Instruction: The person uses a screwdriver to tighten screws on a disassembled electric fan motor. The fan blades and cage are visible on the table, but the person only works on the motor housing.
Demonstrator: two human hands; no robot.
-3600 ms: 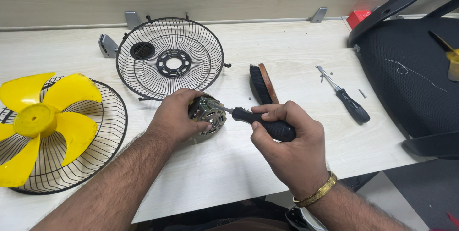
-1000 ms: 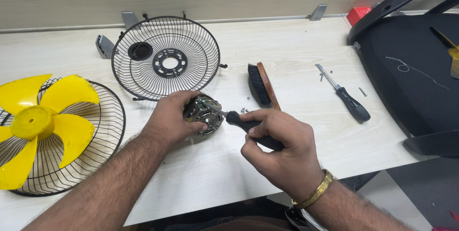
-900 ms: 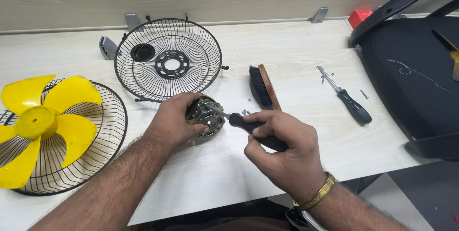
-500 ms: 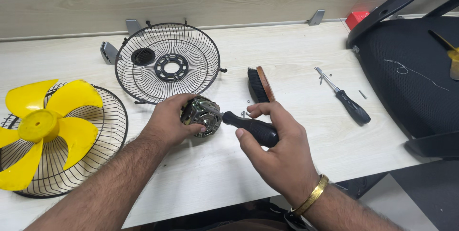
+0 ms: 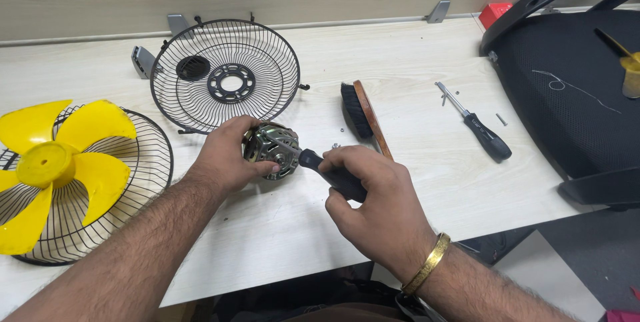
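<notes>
At the near edge of the pale wooden bench [image 5: 427,175], my right hand [image 5: 373,199] is wrapped tight round the black handle of a screwdriver [image 5: 330,174], its tip set against the small metal fan motor with copper windings [image 5: 272,151]. My left hand [image 5: 230,159] cups that motor from the left, fingers closed on its casing, holding it just above the bench near the middle. The screwdriver's long axis runs from near right to far left, tip pointing left into the motor's housing. To my mind, the job goes best with the tip kept square in the screw head, steady pressure along the shaft, and the motor gripped so it cannot roll. To the left lies a yellow plastic fan blade [image 5: 57,162] on a black wire guard [image 5: 143,182]. Farther off, a second round black wire guard [image 5: 227,75] rests beyond the motor; to its right lie a wood-backed black bristle brush [image 5: 363,112] and a spare black-handled screwdriver [image 5: 481,131]. A black mesh chair [image 5: 567,89] stands at far right.
</notes>
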